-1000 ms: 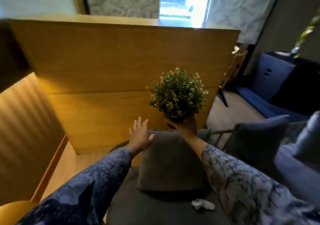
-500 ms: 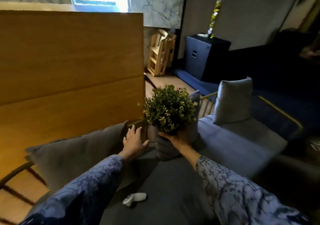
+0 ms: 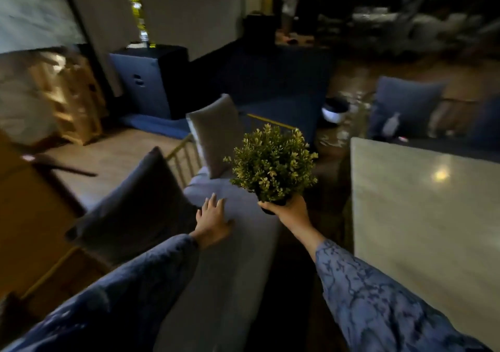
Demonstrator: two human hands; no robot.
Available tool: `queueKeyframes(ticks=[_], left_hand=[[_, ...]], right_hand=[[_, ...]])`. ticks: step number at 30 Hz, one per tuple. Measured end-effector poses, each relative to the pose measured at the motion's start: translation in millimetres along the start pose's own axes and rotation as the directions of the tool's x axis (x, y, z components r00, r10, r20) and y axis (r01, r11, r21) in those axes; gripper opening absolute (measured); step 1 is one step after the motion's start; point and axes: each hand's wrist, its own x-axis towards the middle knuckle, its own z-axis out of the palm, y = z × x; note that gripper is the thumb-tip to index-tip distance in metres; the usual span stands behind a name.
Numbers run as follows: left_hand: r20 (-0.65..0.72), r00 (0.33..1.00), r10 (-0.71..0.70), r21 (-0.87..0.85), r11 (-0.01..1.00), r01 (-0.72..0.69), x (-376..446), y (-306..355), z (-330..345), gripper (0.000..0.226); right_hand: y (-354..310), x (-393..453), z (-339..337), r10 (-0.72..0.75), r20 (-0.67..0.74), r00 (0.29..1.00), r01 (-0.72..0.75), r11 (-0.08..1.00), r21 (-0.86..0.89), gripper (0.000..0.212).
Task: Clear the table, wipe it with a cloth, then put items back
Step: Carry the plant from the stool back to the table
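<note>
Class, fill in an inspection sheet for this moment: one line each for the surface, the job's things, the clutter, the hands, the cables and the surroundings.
Surface: pale table at right, glossy with a light reflection; nothing seen on the visible part.
Job's things: potted plant held in the air, left of the table edge; no cloth seen.
Clutter: nothing seen on the table.
Hands: right hand grips the plant's pot from below; left hand flat, fingers spread, over the grey sofa seat; contact cannot be told.
Cables: nothing seen.
Surroundings: dark cushion and grey cushion on the sofa; dark blue box behind; dim, blurred room.
</note>
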Motion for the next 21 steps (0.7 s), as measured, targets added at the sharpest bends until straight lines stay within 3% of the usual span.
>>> queueKeyframes(ticks=[8, 14, 21], left_hand=[[0.181, 0.908, 0.378, -0.020, 0.924, -0.381, 12, 175, 60, 0.076], [0.303, 0.773, 0.557, -0.033, 0.817, -0.576, -24, 283, 109, 0.075], [0.424, 0.617, 0.663, -0.099, 0.711, -0.696, -67, 367, 158, 0.073]], right_hand=[[52, -52, -173, 0.097, -0.421, 0.902, -0.114, 0.993, -0.015, 0.073], [93, -114, -272, 0.183, -0.666, 0.723, -0.221, 0.975, 0.028, 0.071], [130, -174, -348, 0.243, -0.822, 0.515, -0.329, 0.941, 0.072, 0.077]])
